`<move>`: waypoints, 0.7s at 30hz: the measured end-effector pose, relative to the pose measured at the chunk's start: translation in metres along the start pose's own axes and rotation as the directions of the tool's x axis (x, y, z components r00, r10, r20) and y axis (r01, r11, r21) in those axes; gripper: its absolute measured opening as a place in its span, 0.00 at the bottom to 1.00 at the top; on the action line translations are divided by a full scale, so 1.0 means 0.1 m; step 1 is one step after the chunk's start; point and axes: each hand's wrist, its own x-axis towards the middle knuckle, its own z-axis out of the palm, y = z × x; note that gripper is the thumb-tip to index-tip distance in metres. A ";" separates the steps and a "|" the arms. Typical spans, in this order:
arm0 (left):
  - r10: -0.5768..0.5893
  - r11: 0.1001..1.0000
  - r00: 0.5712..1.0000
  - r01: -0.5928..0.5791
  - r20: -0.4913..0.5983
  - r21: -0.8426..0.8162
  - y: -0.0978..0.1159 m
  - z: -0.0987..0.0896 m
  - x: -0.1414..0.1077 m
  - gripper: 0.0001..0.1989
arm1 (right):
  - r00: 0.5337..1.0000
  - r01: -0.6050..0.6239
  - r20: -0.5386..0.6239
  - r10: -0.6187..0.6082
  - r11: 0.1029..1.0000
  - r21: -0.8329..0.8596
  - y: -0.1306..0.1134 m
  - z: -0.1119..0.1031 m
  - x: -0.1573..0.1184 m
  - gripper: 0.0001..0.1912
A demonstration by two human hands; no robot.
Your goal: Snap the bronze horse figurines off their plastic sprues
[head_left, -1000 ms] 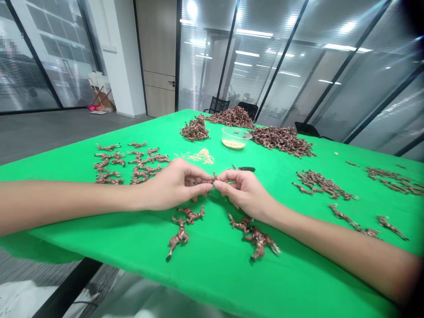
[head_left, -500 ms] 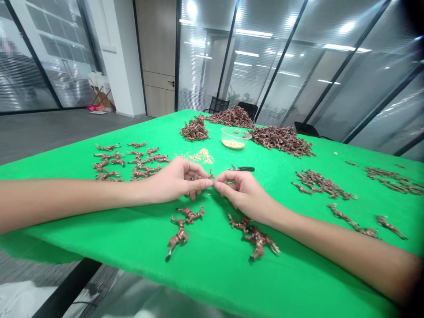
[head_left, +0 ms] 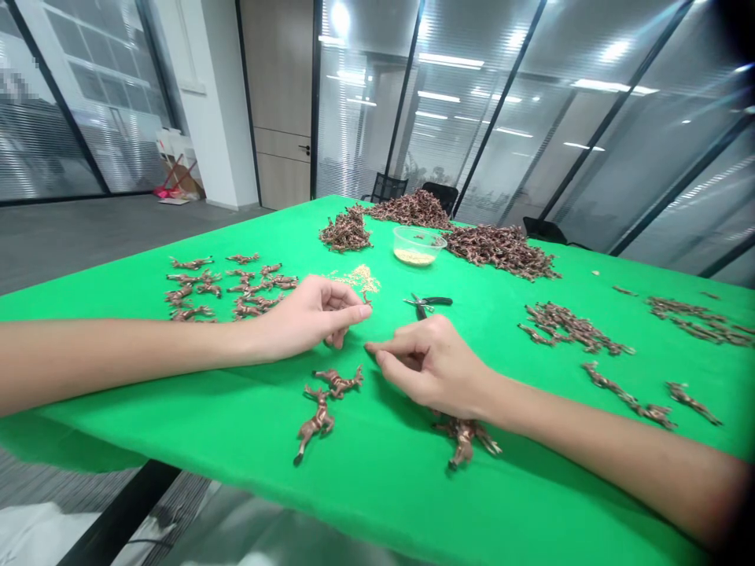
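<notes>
Our left fingers (head_left: 357, 314) pinch a figurine (head_left: 366, 299), tip upward. It lies beyond our right fingers (head_left: 389, 346), whose grip we cannot tell.

A wooden door (head_left: 280, 71) stands between a white pillar (head_left: 218, 102) and glass panels (head_left: 369, 126).

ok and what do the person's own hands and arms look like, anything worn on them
The left hand and right hand are both bare, with no gloves and no rings to be seen. The left forearm and right forearm show no sleeve, watch or bracelet as far as the view reaches. Fingernail details are too small to tell.
</notes>
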 end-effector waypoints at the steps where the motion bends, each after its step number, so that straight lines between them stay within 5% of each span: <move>1: 0.000 1.000 1.000 0.000 0.005 -0.005 0.00 0.00 0.00 0.19 | 0.999 -0.032 0.010 0.032 0.999 0.024 0.01 0.00 0.00 0.12; 10: -0.038 0.997 0.999 0.038 0.002 -0.064 0.01 0.00 0.01 0.21 | 0.984 -0.163 -0.035 0.177 0.957 0.239 0.11 0.00 0.04 0.06; 21: 0.036 0.999 0.998 -0.037 -0.042 -0.029 -0.02 -0.02 0.03 0.16 | 0.984 -0.094 -0.133 0.123 0.974 0.205 0.11 0.00 0.03 0.02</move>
